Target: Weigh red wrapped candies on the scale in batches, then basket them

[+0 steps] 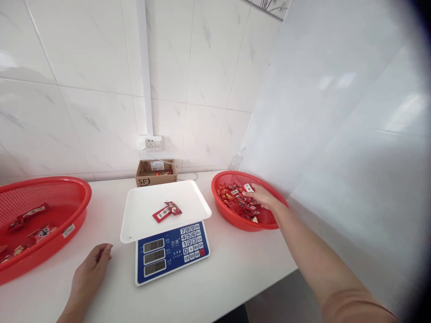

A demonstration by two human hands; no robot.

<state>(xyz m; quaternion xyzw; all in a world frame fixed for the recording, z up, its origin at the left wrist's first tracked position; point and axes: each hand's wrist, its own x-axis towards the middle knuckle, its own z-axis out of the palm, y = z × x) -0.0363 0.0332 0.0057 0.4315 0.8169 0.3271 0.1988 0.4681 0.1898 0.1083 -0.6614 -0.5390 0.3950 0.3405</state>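
My right hand reaches into the red basket on the right. Its fingertips pinch a small red snack packet with a white label, over a heap of similar red packets. Two red packets lie overlapping on the white tray of a blue-and-white digital scale. My left hand rests on the table left of the scale, fingers curled together, with nothing showing in them.
Another red basket stands at the left, holding some red packets. Behind the scale, a small cardboard box with packets inside sits near the wall socket. A pale wall panel rises beside the right basket.
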